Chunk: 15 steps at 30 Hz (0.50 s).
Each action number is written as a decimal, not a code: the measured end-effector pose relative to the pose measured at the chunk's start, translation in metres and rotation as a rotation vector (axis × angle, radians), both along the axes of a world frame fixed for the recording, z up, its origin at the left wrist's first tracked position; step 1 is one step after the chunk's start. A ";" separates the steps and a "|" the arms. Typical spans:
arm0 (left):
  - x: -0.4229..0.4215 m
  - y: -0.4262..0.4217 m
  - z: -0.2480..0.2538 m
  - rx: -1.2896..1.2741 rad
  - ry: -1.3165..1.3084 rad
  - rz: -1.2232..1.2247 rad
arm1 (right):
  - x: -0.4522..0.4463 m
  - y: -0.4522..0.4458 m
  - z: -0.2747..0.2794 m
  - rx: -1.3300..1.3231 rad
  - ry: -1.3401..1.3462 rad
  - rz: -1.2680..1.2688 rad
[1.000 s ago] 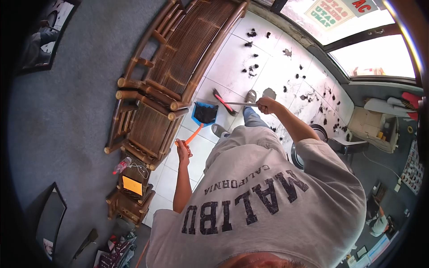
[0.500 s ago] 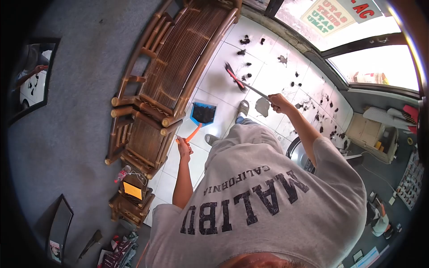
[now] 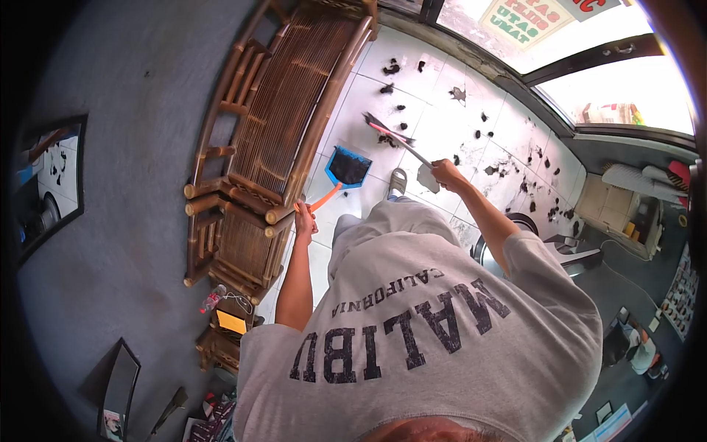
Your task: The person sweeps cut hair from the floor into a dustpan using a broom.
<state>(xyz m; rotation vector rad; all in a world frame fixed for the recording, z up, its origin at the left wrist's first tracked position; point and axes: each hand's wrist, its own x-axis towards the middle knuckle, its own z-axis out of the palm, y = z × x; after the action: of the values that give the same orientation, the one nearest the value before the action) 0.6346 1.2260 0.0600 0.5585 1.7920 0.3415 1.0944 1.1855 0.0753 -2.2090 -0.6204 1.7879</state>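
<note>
My left hand [image 3: 305, 219] is closed round the orange handle of a blue dustpan [image 3: 349, 167], which holds a dark heap and lies just above my feet on the white tiles. Fingers of my right hand [image 3: 446, 175] wrap the grey stick of a broom [image 3: 390, 133] with a pink-red head and dark bristles. The bristles touch the floor beyond the dustpan, with a small gap between the two. Dark clumps [image 3: 391, 67] that look like hair are scattered over the tiles, several near the glass door and more toward the right.
A bamboo bench [image 3: 294, 103] and a bamboo chair [image 3: 239, 247] line the left side. A round metal chair base [image 3: 486, 254] stands by my right side. A cardboard box [image 3: 617, 210] sits at the far right. The glass door [image 3: 611, 88] is ahead, and a mirror [image 3: 55, 184] hangs left.
The broom has swung away from the dustpan toward the door, then back slightly toward the bench. The dustpan has shifted forward and tilted round, with my left hand moving forward too.
</note>
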 end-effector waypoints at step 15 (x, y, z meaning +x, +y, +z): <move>0.045 0.118 -0.041 -0.102 0.045 -0.470 | -0.077 -0.022 -0.046 -0.125 -0.352 0.168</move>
<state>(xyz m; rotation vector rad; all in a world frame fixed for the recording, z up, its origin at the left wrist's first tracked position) 0.6793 1.3442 0.0195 0.8938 1.6494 -0.0855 1.0169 1.1635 0.0290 -2.6577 -0.8046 1.5566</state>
